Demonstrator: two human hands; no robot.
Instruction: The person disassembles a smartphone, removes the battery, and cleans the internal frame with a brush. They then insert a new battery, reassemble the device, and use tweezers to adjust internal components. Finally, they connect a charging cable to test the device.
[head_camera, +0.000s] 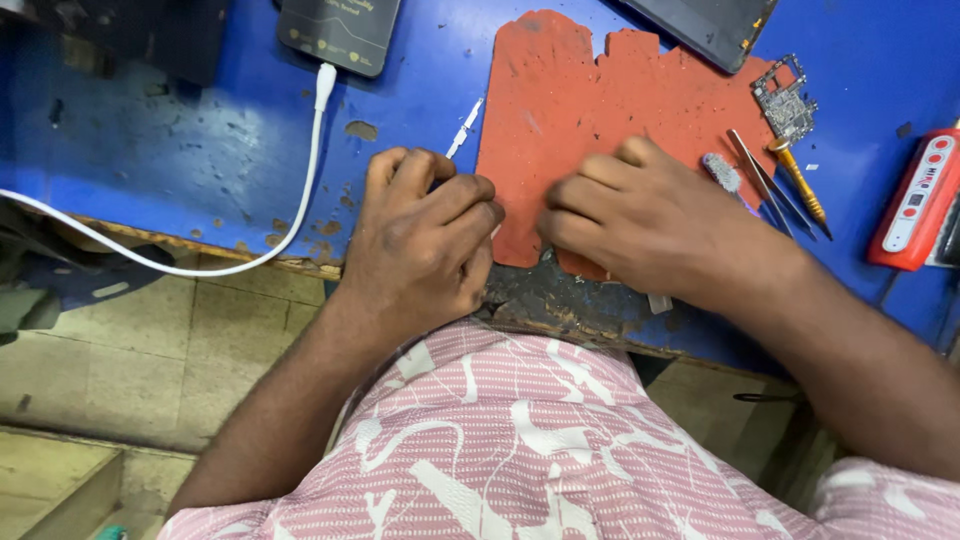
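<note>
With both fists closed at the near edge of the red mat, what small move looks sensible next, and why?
Probably open the fingers over the red mat. The left hand and right hand are curled together at its near edge, hiding whatever is between them, close to the workbench lip.

My left hand (425, 235) and right hand (640, 225) were curled together at the near edge of the red mat (590, 110) on the blue bench (180, 150), tweezers (765, 180) just beside my right.
</note>
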